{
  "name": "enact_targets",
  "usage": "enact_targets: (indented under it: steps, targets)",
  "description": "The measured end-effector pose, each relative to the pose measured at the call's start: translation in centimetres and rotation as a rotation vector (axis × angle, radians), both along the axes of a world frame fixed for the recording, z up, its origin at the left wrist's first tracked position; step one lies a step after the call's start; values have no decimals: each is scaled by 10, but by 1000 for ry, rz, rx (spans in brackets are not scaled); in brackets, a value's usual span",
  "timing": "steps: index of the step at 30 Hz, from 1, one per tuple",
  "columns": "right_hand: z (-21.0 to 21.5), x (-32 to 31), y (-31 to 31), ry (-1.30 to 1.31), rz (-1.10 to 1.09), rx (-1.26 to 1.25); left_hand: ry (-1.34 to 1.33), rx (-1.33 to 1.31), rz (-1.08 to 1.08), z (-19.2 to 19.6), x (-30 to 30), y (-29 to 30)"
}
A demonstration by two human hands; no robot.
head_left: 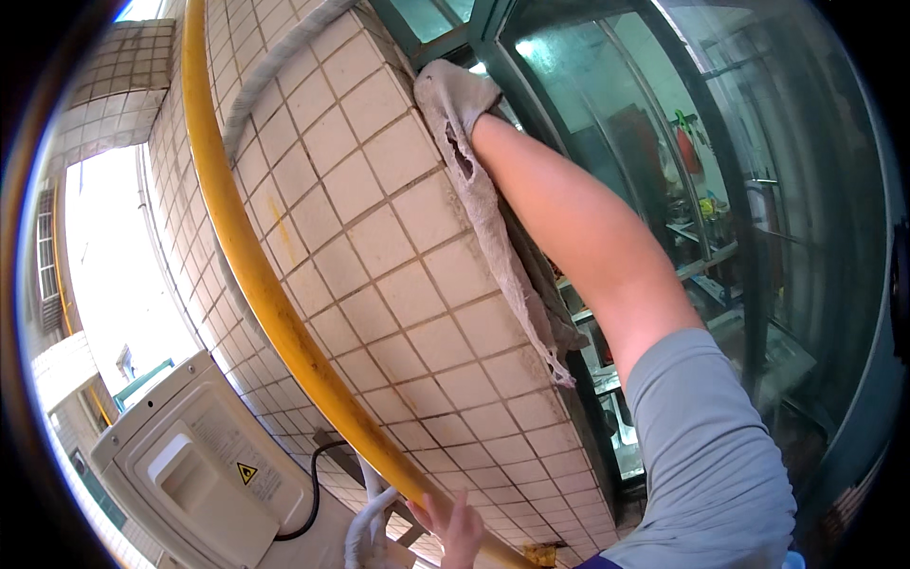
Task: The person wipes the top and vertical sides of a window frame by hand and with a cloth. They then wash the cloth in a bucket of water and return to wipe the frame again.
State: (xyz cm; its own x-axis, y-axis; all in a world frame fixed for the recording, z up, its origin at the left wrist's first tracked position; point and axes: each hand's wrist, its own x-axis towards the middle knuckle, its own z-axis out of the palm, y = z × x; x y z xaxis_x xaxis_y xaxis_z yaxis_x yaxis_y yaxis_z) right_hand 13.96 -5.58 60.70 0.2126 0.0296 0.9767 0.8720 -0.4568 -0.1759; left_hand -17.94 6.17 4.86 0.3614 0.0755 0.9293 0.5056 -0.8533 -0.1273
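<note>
My right arm reaches up and away from the lower right in a grey sleeve. A worn, torn grey rag drapes over my right hand and hides its fingers. The hand presses the rag against the top corner of the tiled wall, beside the green window frame. From there the rag's long tail hangs down along the wall's edge. Low in the view, my left hand is partly visible, fingers apart, against the yellow pipe. It appears to rest on the pipe and holds nothing I can see.
A beige outdoor air-conditioner unit stands at the lower left, with a black cable and wrapped pipes beside it. Pale tiles cover the wall. Behind the green-framed glass at right lies a room with hanging items. Bright open air shows at far left.
</note>
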Motion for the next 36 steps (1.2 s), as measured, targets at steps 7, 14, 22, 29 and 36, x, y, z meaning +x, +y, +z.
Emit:
enact_targets:
  steps: [7, 14, 22, 29, 36]
  targets:
    - [4, -19, -39, -13, -209, -291, 1, -99, -19, -5, -1, -3]
    - [-27, -9, -2, -36, -54, -113, -10, -82, 3, 3, -2, 0]
    - [-8, 49, 45, -216, 246, 397, -19, -169, -27, -5, 10, -4]
    - [-47, -7, 4, 9, 411, 233, -115, -66, -153, 2, -8, -7]
    - [-161, -19, -27, 156, 475, 251, -112, -22, -191, 10, 13, -7]
